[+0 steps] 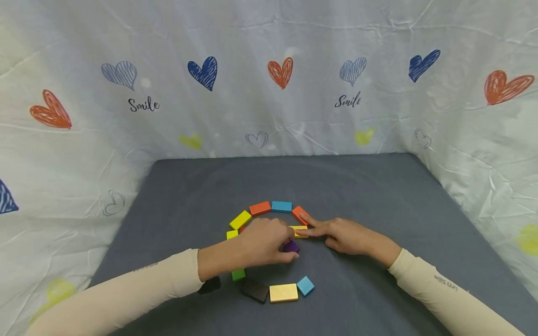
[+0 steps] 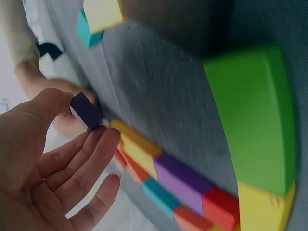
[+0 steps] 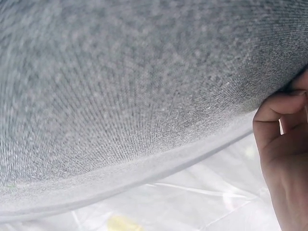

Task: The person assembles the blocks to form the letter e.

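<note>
Between its thumb and fingers, my left hand [image 1: 262, 242] pinches a purple block [image 2: 86, 111] over the middle of the arrangement. My right hand [image 1: 349, 235] stretches two fingers leftward; they touch an orange-yellow block [image 1: 301, 229] and an orange block [image 1: 299, 214]. In the left wrist view, a second purple block [image 2: 182, 180] and a red block [image 2: 221, 207] stand in line with the orange-yellow one. My left hand mostly hides that inner row in the head view. The right wrist view shows some curled fingers of the right hand, their tips cut off.
Coloured blocks curve round the row: blue [image 1: 281, 206], orange-red [image 1: 260, 208], yellow [image 1: 240, 220] and green [image 1: 238, 274]. Nearer me lie a dark block [image 1: 254, 290], a pale yellow block [image 1: 283, 293] and a light blue block [image 1: 305, 285]. A white patterned curtain [image 1: 235, 116] hangs behind the grey table [image 1: 357, 186].
</note>
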Demonstrator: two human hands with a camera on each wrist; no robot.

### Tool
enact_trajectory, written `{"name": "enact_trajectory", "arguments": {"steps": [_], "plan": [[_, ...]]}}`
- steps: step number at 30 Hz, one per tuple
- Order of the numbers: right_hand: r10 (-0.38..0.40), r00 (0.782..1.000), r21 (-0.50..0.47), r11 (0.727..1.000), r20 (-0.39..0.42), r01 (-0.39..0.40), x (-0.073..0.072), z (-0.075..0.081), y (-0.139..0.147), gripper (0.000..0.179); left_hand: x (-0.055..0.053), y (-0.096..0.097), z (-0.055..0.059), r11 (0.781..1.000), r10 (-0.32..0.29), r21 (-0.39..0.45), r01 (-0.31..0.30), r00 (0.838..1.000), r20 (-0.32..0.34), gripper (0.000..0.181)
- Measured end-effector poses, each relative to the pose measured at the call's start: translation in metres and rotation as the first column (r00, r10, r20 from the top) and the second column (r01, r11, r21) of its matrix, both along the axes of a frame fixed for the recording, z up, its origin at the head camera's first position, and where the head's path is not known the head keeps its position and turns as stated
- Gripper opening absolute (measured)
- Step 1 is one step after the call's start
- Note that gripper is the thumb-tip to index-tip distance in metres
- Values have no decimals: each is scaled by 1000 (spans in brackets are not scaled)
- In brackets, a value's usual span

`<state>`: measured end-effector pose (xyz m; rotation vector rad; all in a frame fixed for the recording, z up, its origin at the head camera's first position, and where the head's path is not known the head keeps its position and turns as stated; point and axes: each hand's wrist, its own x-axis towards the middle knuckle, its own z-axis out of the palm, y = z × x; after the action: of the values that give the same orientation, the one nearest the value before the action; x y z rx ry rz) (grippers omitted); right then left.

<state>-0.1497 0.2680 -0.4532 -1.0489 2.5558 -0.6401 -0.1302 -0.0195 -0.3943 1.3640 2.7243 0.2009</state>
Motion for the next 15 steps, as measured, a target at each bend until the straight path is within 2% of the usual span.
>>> {"name": "enact_trajectory", "arguments": {"steps": [6,12,15], "plan": [[21,1000,-11,1000,-12,-21,1,0,1,86,11,18,-13,999,-38,-22,39,999,28,34],[20,999,23,1000,-35,-19,0,1,0,85,15,35,-21,997,-58,-41,59,998,33,36],[15,1000,23,1000,-22,-15,0,1,0,84,16,42,-24,997,-52,-62,54,998,30,40]]}}
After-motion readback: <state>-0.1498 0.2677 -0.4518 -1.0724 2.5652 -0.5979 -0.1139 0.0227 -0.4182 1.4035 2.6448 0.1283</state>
